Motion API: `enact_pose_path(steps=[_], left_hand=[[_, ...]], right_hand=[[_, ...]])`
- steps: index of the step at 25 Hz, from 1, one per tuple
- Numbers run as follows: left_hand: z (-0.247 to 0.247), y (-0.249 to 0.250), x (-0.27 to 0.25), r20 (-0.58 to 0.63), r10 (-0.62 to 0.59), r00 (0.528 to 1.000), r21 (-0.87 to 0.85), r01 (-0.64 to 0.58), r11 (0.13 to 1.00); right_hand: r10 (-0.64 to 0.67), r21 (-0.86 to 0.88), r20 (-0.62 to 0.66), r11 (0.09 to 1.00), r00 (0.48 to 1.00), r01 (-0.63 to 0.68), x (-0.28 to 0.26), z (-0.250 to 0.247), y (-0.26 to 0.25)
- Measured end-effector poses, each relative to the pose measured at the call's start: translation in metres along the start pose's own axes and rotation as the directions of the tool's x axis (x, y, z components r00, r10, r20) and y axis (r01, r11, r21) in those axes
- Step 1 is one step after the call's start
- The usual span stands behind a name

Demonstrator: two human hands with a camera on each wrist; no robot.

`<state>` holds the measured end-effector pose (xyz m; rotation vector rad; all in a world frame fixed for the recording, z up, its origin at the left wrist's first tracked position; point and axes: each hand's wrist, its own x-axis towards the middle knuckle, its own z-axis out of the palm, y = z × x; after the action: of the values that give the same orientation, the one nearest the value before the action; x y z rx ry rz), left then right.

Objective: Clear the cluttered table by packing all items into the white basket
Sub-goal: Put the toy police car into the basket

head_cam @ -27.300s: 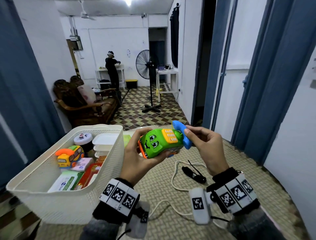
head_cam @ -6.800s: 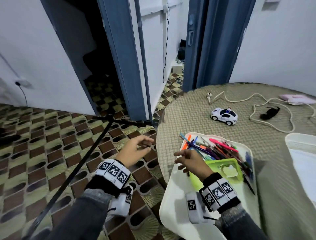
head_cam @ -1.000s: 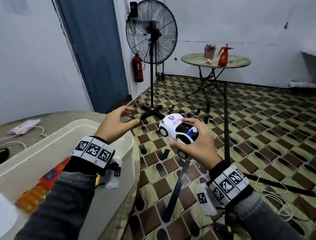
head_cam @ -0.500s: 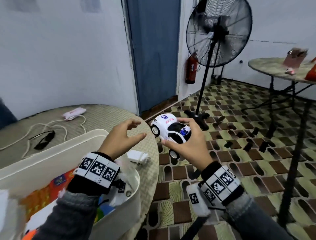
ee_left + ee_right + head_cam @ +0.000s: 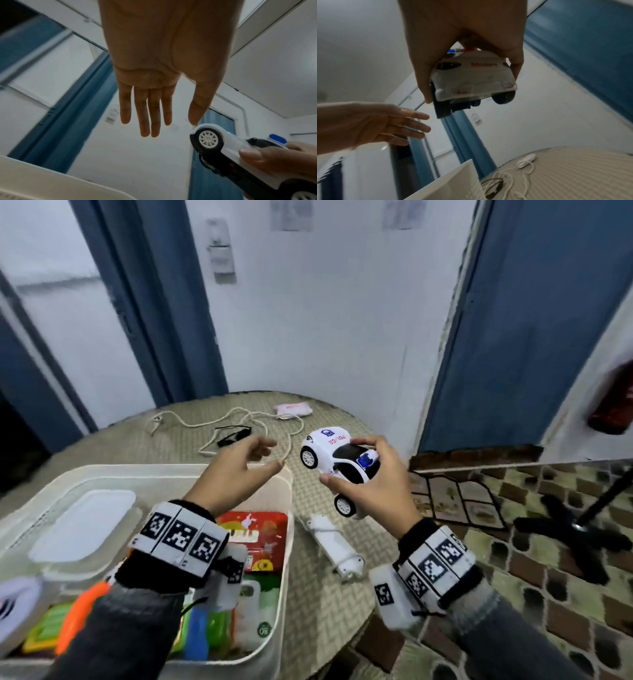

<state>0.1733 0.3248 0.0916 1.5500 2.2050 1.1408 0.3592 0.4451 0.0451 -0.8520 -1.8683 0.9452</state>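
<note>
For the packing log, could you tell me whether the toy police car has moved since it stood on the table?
Yes. The toy police car is lifted off the table, gripped by the right hand, beside the white basket.

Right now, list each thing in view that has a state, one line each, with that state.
toy police car: held in the air, tilted, beside the basket.
right hand: grips the car.
left hand: fingers straight, holding nothing, over the basket rim.
white basket: on the table, partly filled.
white cable: loose on the table.
sunglasses: lying on the table.
</note>
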Motion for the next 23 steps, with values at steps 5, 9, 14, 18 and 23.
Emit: enact_pose_path(steps=[5,9,14,18,23], left_hand=[[-0.016,0.007,-0.02,-0.206,-0.15,0.967,0.078,0.169,0.983],[-0.031,-0.002,-0.052,-0.334,-0.289,0.897,0.1,0.339,0.936],[-0.051,-0.019,-0.089,-0.502,-0.403,0.765,0.089,0.509,0.856],[-0.063,-0.037,-0.119,-0.615,-0.471,0.632,0.019,0.61,0.792],[-0.057,-0.051,-0.143,-0.68,-0.554,0.48,-0.052,0.723,0.689]], right_hand=[[-0.103,0.065,0.212,0.994,0.972,0.091,0.045,0.011,-0.003],[-0.186,0.177,0.334,0.975,0.924,0.133,0.061,0.04,-0.02],[-0.325,0.323,0.503,0.93,0.801,0.174,0.075,0.098,-0.049],[-0.43,0.398,0.617,0.893,0.659,0.21,0.083,0.157,-0.07],[-0.454,0.337,0.761,0.887,0.464,0.316,0.083,0.212,-0.076]])
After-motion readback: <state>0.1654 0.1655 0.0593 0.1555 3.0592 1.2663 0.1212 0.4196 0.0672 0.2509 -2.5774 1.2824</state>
